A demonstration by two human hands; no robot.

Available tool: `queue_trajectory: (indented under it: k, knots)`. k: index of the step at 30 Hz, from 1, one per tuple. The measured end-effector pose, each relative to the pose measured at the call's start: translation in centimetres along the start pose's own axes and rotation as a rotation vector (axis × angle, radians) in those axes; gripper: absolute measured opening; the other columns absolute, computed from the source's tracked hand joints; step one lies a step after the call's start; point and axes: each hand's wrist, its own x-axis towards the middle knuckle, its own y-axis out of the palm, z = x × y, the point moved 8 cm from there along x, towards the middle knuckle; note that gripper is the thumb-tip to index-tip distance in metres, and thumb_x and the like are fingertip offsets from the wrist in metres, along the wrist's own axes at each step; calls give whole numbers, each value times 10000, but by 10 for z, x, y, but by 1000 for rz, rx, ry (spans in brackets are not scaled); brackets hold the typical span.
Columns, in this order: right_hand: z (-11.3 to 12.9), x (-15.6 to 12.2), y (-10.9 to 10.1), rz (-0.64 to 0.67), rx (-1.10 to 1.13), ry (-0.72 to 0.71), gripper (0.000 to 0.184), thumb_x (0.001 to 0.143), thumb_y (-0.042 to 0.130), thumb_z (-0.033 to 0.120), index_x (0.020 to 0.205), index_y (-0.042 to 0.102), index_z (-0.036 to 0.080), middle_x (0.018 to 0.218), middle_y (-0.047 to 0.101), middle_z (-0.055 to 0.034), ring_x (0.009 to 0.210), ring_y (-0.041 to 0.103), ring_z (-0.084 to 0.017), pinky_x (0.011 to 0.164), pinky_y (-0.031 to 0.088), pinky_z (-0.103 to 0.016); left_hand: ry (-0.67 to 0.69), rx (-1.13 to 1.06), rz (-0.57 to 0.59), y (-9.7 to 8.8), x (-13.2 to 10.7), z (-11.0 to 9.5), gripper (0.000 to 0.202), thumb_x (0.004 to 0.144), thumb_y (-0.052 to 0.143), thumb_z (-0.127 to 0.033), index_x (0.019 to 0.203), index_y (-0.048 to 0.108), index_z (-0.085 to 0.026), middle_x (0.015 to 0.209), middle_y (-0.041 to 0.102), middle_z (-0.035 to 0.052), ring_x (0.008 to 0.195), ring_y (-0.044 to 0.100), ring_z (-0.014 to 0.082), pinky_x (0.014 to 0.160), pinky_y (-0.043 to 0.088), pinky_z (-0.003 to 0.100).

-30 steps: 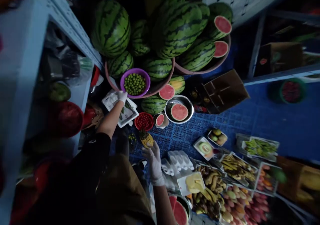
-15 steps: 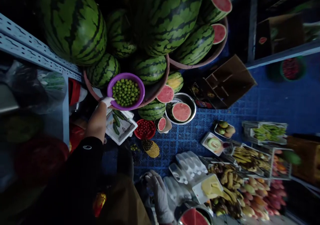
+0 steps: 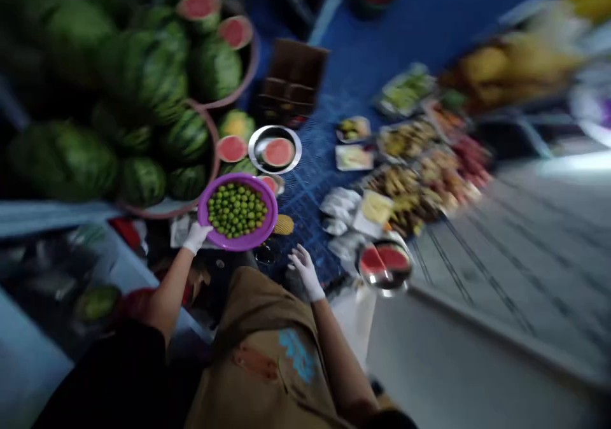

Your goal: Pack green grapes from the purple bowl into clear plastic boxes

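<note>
My left hand (image 3: 196, 238), in a white glove, grips the left rim of a purple bowl (image 3: 271, 220). Small round green fruits (image 3: 237, 210) fill the bowl, which hangs in front of me over the floor things. To the right of the bowl, apart from it, is my gloved right hand (image 3: 305, 270); its fingers are spread and hold nothing. Between the two, a fruit in yellow netting (image 3: 284, 225) shows partly behind the bowl's right side. Part of a white foam tray (image 3: 180, 230) peeks out behind my left hand.
Large watermelons (image 3: 143, 66) crowd a pink-rimmed tub (image 3: 210, 136) at left. A steel basin (image 3: 298, 152) holds a cut melon. A cardboard box (image 3: 296, 66) stands beyond. Bananas (image 3: 396, 187) and other fruit lie at right, near a steel bowl of watermelon pieces (image 3: 386, 263).
The view has swung to the right. The purple bowl, still in my left hand, has left the tub's edge and come closer to me. My right hand has risen toward it.
</note>
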Motion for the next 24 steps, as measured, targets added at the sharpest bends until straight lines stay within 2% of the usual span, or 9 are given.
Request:
queue_trajectory:
  k: [3,5,7,10,13,15,18,21,24]
  knots:
    - [-20,-34,-57,-113,310,84,906,614,958,547,1437,660,315,1489,694,-134,1374,659,-327,1079,588,-533,124,283,360,118,-55,-56,323,542,787,-166,852,701,-192,780,742,35,947,722,295,973,592,455]
    - [-31,-48,-105,-160,586,4,878,627,958,507,1429,655,316,1400,751,-100,1295,709,-318,1123,565,-573,233,483,608,221,-101,-85,291,536,772,-225,814,705,-175,742,732,36,853,709,279,913,597,445]
    - [-45,-64,-170,-259,869,-170,800,644,954,491,1371,683,297,1272,811,-63,1212,751,-307,1160,548,-573,374,658,818,332,-167,-100,298,534,767,-271,807,713,-167,735,738,36,817,700,265,870,595,420]
    - [-94,-104,-274,-450,1228,-379,619,682,930,511,1220,746,267,1182,847,-51,1182,774,-303,1175,553,-533,586,858,1053,482,-304,-86,305,543,769,-305,810,716,-169,738,746,32,817,702,255,827,590,388]
    - [-168,-165,-361,-713,1491,-449,419,701,903,462,1041,783,248,1060,861,-64,1097,803,-320,1101,605,-535,712,996,1293,592,-456,-26,266,569,766,-303,796,721,-172,740,742,30,822,698,246,812,585,367]
    - [-221,-216,-405,-966,1591,-463,299,685,892,377,931,781,248,951,853,-57,1027,810,-324,1049,631,-529,750,1096,1466,641,-550,30,226,573,749,-268,778,723,-174,738,732,29,816,688,234,800,579,344]
    - [-279,-292,-443,-1277,1653,-479,244,654,865,295,877,772,265,896,839,-30,1010,797,-311,1013,645,-492,749,1252,1659,690,-668,111,125,573,709,-225,684,692,-172,654,673,13,690,627,195,704,540,314]
    - [-310,-350,-459,-1495,1686,-489,233,648,827,304,868,757,274,830,804,-9,972,788,-303,952,658,-483,788,1413,1839,720,-770,174,121,620,736,-251,690,707,-157,618,644,7,638,598,186,652,511,308]
    - [-325,-385,-473,-1699,1702,-509,220,621,812,266,822,724,280,840,787,0,968,771,-271,944,657,-450,826,1410,2123,738,-868,219,362,734,813,-404,972,795,-131,829,771,55,817,700,237,777,579,338]
